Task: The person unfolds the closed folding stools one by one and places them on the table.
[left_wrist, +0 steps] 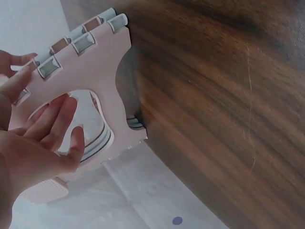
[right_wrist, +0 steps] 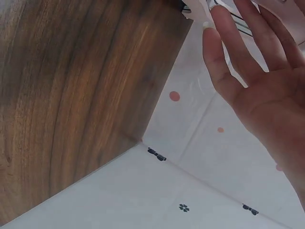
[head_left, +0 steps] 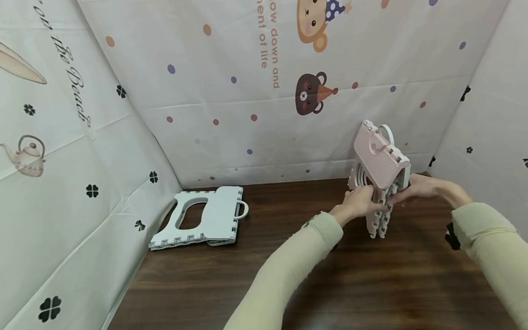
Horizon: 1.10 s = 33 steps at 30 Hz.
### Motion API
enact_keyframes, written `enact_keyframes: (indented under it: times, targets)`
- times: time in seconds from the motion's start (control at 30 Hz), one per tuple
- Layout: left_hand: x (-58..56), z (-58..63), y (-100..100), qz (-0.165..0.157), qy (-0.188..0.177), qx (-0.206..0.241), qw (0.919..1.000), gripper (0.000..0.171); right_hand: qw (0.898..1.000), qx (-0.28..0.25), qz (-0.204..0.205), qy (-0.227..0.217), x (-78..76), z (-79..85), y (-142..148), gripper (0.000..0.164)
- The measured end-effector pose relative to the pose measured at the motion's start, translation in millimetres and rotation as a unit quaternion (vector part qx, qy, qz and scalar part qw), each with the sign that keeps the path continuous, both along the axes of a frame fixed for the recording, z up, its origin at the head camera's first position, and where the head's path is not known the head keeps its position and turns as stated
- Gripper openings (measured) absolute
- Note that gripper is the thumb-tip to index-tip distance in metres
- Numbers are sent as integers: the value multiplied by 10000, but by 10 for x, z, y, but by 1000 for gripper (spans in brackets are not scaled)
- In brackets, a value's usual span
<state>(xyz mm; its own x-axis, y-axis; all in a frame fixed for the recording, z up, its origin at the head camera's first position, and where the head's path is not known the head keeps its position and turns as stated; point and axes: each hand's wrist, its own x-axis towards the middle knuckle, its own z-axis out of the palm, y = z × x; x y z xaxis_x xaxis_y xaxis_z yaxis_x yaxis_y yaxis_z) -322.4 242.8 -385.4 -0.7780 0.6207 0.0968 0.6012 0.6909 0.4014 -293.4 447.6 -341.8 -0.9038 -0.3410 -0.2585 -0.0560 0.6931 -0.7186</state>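
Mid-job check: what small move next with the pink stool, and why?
I'd probably ease the side panels of the pink stool apart: they are close together, so it looks folded, and the left hand and right hand sit on opposite sides.

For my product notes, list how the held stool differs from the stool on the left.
Colour: the held stool is pale pink; the left stool is white.
Pose: the held stool is roughly upright; the left stool lies flat.
Shared: both have hinged edges and a large cutout.
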Motion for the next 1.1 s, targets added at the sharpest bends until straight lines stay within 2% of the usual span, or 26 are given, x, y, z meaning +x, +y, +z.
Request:
enact_keyframes:
  times: [0.23, 0.43, 0.63, 0.73, 0.9, 1.1]
  targets:
    - [-15, 24, -82, 31, 137, -270, 9995, 28, 9987, 209, -395, 239, 50, -26, 62, 53]
    - [-20, 26, -161, 70, 148, -360, 9992, 30, 9970, 560, -428, 326, 63, -46, 146, 41]
    - [-35, 46, -207, 62, 227, -430, 9988, 27, 9981, 265, -519, 218, 60, -98, 282, 44]
    - [-35, 56, -198, 40, 210, -438, 9988, 27, 9972, 307, -646, 201, 77, -113, 375, 32]
    - [-17, 62, -171, -7, 195, -461, 9987, 30, 9959, 46, -897, 60, 120, -136, 496, 18]
    - [-40, 52, -186, 56, 157, -400, 9991, 29, 9950, -281, -961, 44, 139, -168, 547, 20]
